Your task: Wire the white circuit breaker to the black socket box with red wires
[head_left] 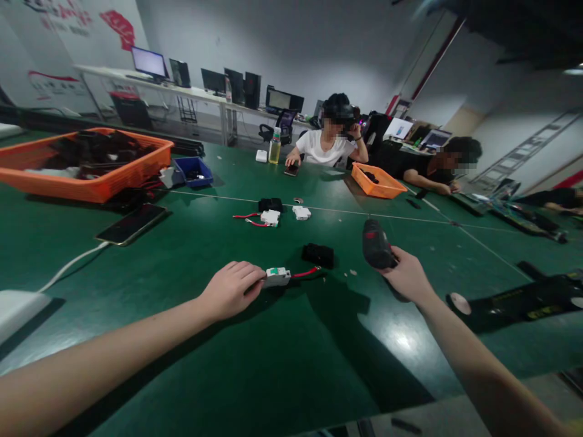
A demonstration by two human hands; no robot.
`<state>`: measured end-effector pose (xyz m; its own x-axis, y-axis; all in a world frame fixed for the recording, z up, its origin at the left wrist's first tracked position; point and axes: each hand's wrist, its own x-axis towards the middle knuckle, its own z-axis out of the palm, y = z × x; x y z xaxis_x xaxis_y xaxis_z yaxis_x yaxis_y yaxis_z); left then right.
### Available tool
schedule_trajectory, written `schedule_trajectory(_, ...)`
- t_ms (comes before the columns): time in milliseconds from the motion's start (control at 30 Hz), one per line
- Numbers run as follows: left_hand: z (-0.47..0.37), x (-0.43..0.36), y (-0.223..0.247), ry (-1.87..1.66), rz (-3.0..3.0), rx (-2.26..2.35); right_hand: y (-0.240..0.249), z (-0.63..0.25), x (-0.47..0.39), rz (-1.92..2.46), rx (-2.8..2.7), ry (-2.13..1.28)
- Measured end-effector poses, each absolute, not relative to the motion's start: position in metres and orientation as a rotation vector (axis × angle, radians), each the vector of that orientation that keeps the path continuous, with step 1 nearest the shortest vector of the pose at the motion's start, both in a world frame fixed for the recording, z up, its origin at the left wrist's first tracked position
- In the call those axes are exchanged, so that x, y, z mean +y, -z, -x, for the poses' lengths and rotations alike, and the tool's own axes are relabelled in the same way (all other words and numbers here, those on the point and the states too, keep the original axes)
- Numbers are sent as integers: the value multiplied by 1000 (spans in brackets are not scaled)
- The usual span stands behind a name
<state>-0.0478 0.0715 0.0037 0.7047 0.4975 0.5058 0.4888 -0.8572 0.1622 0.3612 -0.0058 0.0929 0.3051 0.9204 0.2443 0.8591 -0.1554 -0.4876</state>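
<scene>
My left hand [237,288] is closed on the left end of a white circuit breaker [277,277] with a green mark, low over the green table. From the breaker's right side a short red wire [306,273] runs out to a metal lug. My right hand [407,276] grips a dark cordless drill [377,244], held up to the right and apart from the breaker. Just behind the wire lies a black block-like piece [317,255]. Farther back are another white breaker [270,217] with red wires, a black piece [270,204] and a white unit [301,212].
An orange basket [98,193] of dark parts and a small blue bin [194,172] stand at left, near a phone [132,224] on a cable. Another orange basket [378,185] is across the table [191,364]. Two people sit opposite. A long black item [523,300] lies at right.
</scene>
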Motion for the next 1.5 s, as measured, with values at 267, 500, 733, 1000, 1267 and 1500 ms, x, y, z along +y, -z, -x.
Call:
schedule_trajectory(267,48,73,-3,-827,-2867,806,-50,-421,9,2542,-1636,-196)
schedule_trajectory(500,47,74,-6,-835,-2884,830,-45,-434,13,2558,-1777,-225)
schedule_trajectory(733,46,71,-13,-821,-2891,856,-65,-397,0,2490,-1944,357)
schedule_trajectory(1000,44,69,-19,-844,-2937,918,-27,-287,8,1120,-2104,453)
schedule_trajectory(1267,22,62,-33,-899,-3119,891,-10,-289,3,1105,-2021,238)
schedule_trajectory(1500,-36,54,-43,-643,-3294,851,-17,-304,3,1142,-1848,173)
